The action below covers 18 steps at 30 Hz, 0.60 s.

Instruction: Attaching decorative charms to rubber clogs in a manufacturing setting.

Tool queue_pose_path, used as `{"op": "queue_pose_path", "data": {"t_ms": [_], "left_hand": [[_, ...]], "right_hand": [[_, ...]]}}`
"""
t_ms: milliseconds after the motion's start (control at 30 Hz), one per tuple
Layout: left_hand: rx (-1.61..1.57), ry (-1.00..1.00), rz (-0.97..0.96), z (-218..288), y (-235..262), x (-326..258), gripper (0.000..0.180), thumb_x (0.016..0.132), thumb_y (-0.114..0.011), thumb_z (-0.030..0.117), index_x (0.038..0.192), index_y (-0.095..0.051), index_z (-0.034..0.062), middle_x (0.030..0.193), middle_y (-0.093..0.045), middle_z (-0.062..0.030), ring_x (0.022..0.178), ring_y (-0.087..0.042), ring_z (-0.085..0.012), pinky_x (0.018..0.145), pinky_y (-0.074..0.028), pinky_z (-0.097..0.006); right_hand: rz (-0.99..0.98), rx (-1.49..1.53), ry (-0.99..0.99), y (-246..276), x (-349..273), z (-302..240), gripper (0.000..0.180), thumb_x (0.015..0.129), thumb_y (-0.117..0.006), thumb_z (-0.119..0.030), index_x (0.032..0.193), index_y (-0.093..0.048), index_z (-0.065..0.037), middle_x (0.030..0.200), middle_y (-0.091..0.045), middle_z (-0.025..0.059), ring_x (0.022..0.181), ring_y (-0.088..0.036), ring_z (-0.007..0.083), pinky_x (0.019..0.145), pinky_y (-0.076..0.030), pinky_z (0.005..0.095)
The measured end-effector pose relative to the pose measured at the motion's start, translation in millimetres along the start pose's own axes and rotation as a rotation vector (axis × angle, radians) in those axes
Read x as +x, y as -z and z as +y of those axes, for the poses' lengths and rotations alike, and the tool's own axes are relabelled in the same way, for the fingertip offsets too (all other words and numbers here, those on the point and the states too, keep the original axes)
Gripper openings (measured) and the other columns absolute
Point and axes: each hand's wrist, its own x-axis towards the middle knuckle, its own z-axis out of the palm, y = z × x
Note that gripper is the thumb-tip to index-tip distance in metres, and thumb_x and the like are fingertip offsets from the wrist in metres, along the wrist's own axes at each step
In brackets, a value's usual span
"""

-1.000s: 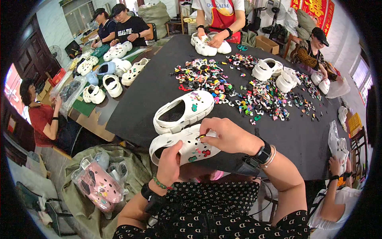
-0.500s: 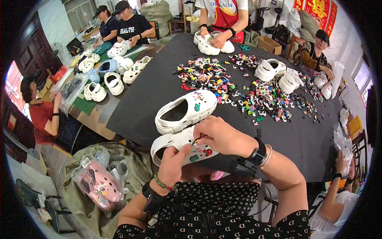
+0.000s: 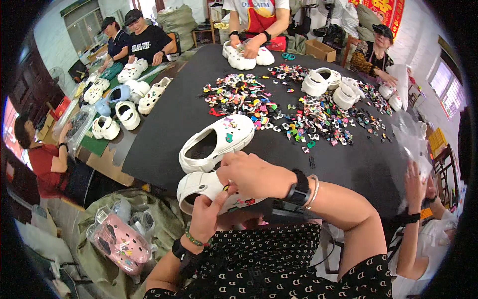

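A white clog [image 3: 197, 183] lies near the table edge, its toe partly behind my hands. My left hand [image 3: 205, 218] grips its near side, thumb along the top. My right hand [image 3: 251, 175] is bent over the upper with fingers pinched together. A small yellow-and-black shoe charm [image 3: 226, 188] shows between my left thumb and right fingers; its shape is mostly hidden. Red and green charms [image 3: 246, 202] sit on the toe. Just beyond stands a matching white clog [image 3: 234, 132] with a green charm and several small colourful ones, touched by neither hand.
Heaps of colourful charms [image 3: 244, 97] cover the dark table [image 3: 154, 144]. More white clogs [image 3: 343, 92] stand at the right. Co-workers sit or stand around, one handling white clogs [image 3: 239, 60] opposite. A sack with bagged pink clogs [image 3: 124, 239] is at lower left.
The whole view has shifted, so the table and clogs appear further left. My hands stay at the near clog; the right hand now covers more of its upper.
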Motion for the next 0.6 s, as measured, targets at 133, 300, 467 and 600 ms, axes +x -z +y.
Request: {"op": "queue_pose_path", "data": {"t_ms": [133, 300, 467, 600], "left_hand": [[0.284, 0.069, 0.101, 4.0, -6.0, -2.5, 0.027, 0.097, -0.057, 0.014, 0.115, -0.064, -0.0056, 0.104, -0.067, -0.0033, 0.088, -0.059, -0.008, 0.078, -0.049, -0.025], [0.039, -0.036, 0.109, -3.4, -6.6, -2.7, 0.025, 0.097, -0.057, 0.012, 0.115, -0.064, -0.0047, 0.107, -0.067, -0.0052, 0.094, -0.061, -0.0094, 0.082, -0.05, -0.027], [0.174, -0.073, 0.076, -1.7, -8.9, -4.7, 0.027, 0.098, -0.057, 0.014, 0.116, -0.063, -0.0044, 0.107, -0.067, -0.0047, 0.093, -0.06, -0.0086, 0.081, -0.049, -0.026], [0.229, -0.136, 0.111, -7.4, -7.8, -4.4, 0.028, 0.098, -0.057, 0.018, 0.115, -0.064, -0.0035, 0.103, -0.068, -0.0024, 0.087, -0.058, -0.0064, 0.076, -0.048, -0.024]], "right_hand": [[-0.023, -0.018, -0.092, -1.5, 0.0, -1.2, 0.029, 0.071, -0.078, -0.014, 0.094, -0.06, -0.01, 0.105, -0.056, 0.0091, 0.103, -0.055, 0.0322, 0.08, -0.047, 0.0452], [-0.049, 0.21, -0.047, -7.2, -3.6, 17.9, 0.02, 0.075, -0.076, -0.018, 0.088, -0.063, -0.01, 0.109, -0.06, 0.0068, 0.108, -0.054, 0.0305, 0.088, -0.045, 0.0433], [-0.038, 0.268, -0.055, -6.3, -10.4, 13.8, 0.017, 0.076, -0.075, -0.019, 0.085, -0.064, -0.009, 0.107, -0.063, 0.0067, 0.109, -0.055, 0.0296, 0.09, -0.045, 0.0425], [-0.057, 0.227, -0.107, -2.8, -8.6, 5.6, 0.016, 0.078, -0.072, -0.017, 0.087, -0.064, -0.007, 0.101, -0.065, 0.009, 0.103, -0.058, 0.031, 0.087, -0.047, 0.0423]]}}
